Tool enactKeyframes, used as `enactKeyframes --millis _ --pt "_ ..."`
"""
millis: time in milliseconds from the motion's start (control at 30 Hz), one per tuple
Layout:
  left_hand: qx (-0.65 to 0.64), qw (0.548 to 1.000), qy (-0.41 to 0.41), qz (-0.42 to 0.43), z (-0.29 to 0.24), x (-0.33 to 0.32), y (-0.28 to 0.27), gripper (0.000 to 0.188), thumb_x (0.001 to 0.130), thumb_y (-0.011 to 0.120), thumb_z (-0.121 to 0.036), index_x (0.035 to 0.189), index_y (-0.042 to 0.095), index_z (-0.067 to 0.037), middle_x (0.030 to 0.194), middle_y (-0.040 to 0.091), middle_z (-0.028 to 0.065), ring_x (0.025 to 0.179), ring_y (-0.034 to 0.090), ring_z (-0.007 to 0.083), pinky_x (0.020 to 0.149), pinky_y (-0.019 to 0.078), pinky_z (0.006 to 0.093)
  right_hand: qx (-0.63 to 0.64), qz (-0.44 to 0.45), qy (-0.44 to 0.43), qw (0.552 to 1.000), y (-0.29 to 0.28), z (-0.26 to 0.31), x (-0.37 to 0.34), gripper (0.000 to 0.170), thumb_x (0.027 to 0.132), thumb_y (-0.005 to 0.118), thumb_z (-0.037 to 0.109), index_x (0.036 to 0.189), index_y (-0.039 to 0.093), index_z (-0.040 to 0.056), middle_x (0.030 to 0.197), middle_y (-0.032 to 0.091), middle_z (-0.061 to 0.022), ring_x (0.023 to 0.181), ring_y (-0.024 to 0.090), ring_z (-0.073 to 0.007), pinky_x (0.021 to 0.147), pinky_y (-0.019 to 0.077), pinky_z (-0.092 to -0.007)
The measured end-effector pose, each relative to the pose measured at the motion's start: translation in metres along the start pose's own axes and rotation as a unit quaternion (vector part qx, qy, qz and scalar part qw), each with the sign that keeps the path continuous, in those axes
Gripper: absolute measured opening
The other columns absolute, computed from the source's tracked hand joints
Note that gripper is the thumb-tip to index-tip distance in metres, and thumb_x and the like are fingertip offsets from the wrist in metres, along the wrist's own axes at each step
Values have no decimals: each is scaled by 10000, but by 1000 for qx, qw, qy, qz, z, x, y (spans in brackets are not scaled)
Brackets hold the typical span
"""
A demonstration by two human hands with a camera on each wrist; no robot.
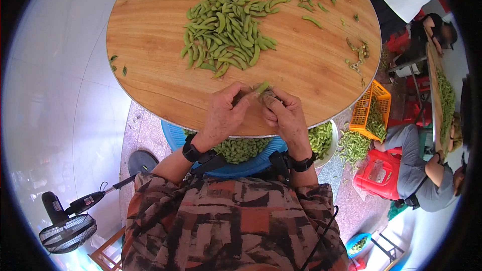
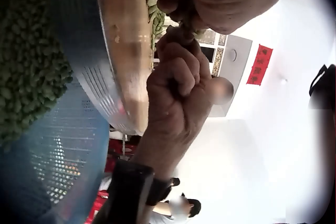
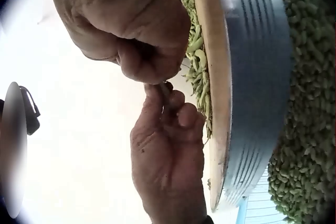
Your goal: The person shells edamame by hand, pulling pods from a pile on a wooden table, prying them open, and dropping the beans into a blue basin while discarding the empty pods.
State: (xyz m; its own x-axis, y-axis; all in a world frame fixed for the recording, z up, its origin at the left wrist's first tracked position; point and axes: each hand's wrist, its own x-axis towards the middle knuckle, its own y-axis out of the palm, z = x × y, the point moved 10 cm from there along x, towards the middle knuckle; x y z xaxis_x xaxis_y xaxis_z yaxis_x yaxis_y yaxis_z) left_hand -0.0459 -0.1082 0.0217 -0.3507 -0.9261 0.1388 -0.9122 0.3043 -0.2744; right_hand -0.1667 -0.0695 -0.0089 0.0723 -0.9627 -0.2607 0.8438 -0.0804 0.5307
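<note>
A single green pod (image 1: 262,87) sat right at the meeting of the two hands, caught between fingertips and thumbs, its paler end poking up and away from the body past the grip. The left hand (image 1: 226,108) pinched it from one side, thumb against curled fingers; the right hand (image 1: 283,110) pinched close beside, fingers folded in — the two sets of fingertips all but touching, so the pod's lower part was hidden. Both hands were at the near edge of the round wooden table (image 1: 150,70), the grip above its surface. Just beyond the grip, a little to its left, lay a heap of pods (image 1: 223,32); farther off to its right were some scraps (image 1: 360,57). Below the grip, under the table's edge, a blue basket (image 1: 173,136) held green beans (image 1: 243,151), and down to the right of it stood a white basin (image 1: 337,143) with more green pieces inside.
</note>
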Motion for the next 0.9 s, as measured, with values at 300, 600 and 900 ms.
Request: enactKeyframes --millis 300,600,900 --pt "-568 753 -293 157 24 -28 54 172 928 619 -162 1000 559 -18 800 576 22 636 519 77 527 415 220 31 88 37 995 -1 4 -10 135 956 512 68 1007 624 12 653 419 66 516 337 -18 452 260 -185" --pt "67 984 -57 153 -10 7 12 171 910 644 -174 969 590 -23 768 609 7 655 553 90 547 424 250 -422 13 -198 884 25 43 -21 173 818 548 3 978 611 -14 776 557 -166 720 569 -289 679 458 -337" --pt "-219 945 -187 157 28 -8 26 243 988 475 -212 1149 561 -52 822 599 -2 661 563 97 563 445 250 -488 -88 -287 819 30 46 -22 204 816 559 -4 1013 613 -14 797 554 -168 755 598 -350 643 480 -386"
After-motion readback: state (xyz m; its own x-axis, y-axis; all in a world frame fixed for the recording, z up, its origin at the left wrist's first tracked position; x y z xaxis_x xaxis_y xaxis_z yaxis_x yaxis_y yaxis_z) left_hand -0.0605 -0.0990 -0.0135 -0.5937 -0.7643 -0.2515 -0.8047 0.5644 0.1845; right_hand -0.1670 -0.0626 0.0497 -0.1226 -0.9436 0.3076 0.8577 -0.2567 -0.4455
